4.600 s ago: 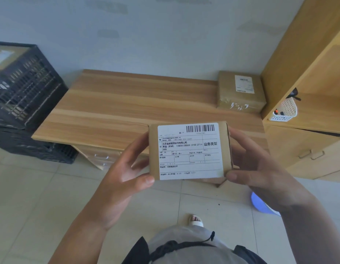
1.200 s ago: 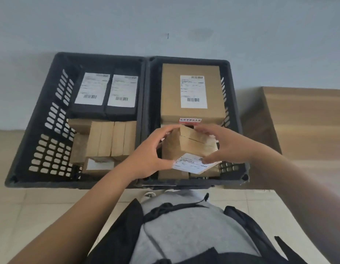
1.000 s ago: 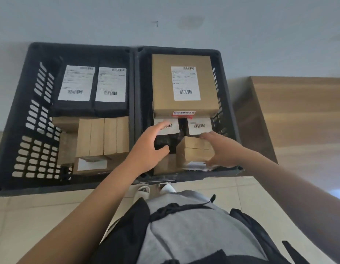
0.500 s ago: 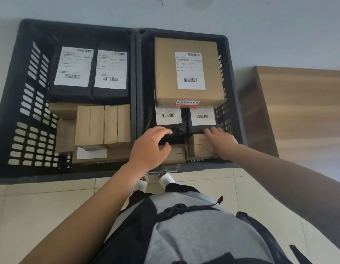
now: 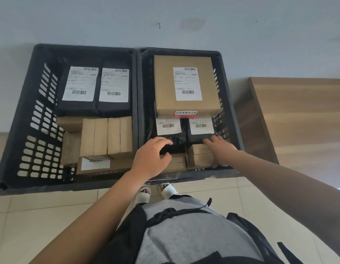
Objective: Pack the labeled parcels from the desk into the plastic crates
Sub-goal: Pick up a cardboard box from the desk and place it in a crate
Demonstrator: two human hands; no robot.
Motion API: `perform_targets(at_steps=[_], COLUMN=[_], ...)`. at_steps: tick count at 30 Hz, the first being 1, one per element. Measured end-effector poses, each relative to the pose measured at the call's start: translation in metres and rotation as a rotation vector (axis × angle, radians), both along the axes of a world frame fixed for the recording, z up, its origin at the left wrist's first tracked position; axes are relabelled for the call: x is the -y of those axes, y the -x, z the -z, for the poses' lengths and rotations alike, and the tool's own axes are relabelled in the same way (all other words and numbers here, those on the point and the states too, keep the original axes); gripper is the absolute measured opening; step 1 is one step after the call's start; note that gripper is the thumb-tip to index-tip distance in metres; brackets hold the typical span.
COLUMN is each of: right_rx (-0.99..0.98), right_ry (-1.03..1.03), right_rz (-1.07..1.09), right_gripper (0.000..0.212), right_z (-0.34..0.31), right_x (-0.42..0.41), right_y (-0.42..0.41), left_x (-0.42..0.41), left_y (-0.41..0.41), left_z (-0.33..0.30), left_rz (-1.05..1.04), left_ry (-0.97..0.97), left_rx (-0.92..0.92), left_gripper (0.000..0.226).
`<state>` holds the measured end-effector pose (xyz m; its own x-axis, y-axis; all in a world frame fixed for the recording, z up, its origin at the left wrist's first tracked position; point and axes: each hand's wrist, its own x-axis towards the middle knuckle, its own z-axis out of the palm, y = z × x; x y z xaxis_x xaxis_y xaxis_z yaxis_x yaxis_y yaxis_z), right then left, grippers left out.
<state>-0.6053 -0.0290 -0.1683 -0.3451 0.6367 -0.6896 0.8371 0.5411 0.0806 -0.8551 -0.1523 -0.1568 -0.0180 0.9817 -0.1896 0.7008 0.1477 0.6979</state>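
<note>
Against the pale wall, two black crates sit side by side on the tiled floor; the counter [image 5: 302, 115] lies right. In the right crate [image 5: 229, 111], the small box [image 5: 200, 156] stands at the near right corner. The right hand [image 5: 220, 149] rests on it, fingers fairly straight, the grip slack. The left hand [image 5: 152, 159] curls over a dark parcel [image 5: 175, 147] (whether it holds it cannot be told). Best press the box snug against its neighbour, then lift away.
</note>
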Motion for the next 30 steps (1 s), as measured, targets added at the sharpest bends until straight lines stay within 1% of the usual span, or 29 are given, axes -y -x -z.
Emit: perform_targets(at_steps=[2, 5, 8, 12, 13, 15, 18, 21, 26, 30], right_rx=[-0.063, -0.258, -0.558, -0.965, -1.032, -1.114, -1.205, -1.342, -1.524, -1.619], right_ry=[0.000, -0.026, -0.085, -0.189, -0.205, -0.232, -0.305, -0.379, -0.416, -0.446], right_rz=[0.092, 0.368, 0.741, 1.196, 1.296, 1.464, 1.624, 1.744, 1.867, 1.941], right_gripper=[0.105, 0.093, 0.067, 0.025, 0.018, 0.012, 0.010, 0.011, 0.009, 0.009], right_z=[-0.005, -0.023, -0.050, -0.083, -0.090, -0.101, -0.114, -0.127, -0.131, -0.127], right_x=[0.003, 0.015, 0.041, 0.096, 0.110, 0.135, 0.160, 0.178, 0.199, 0.209], right_y=[0.003, 0.008, 0.008, 0.002, -0.001, -0.012, -0.036, -0.066, -0.119, -0.180], left_x=[-0.003, -0.007, -0.013, -0.026, -0.029, -0.032, -0.035, -0.034, -0.021, -0.010], left_y=[-0.002, -0.006, -0.013, -0.037, -0.045, -0.065, -0.097, -0.135, -0.201, -0.266], left_z=[-0.003, -0.010, -0.018, -0.033, -0.038, -0.049, -0.065, -0.077, -0.090, -0.101], left_rz=[-0.019, -0.079, -0.077, 0.023, 0.062, 0.154, 0.263, 0.288, 0.380, 0.357], left_ry=[0.013, 0.067, 0.118, 0.177, 0.192, 0.232, 0.273, 0.296, 0.358, 0.406], left_rx=[0.046, 0.211, 0.355, 0.508, 0.538, 0.594, 0.651, 0.694, 0.645, 0.645], left_gripper=[0.035, 0.034, 0.035, 0.027, 0.025, 0.025, 0.025, 0.026, 0.026, 0.026])
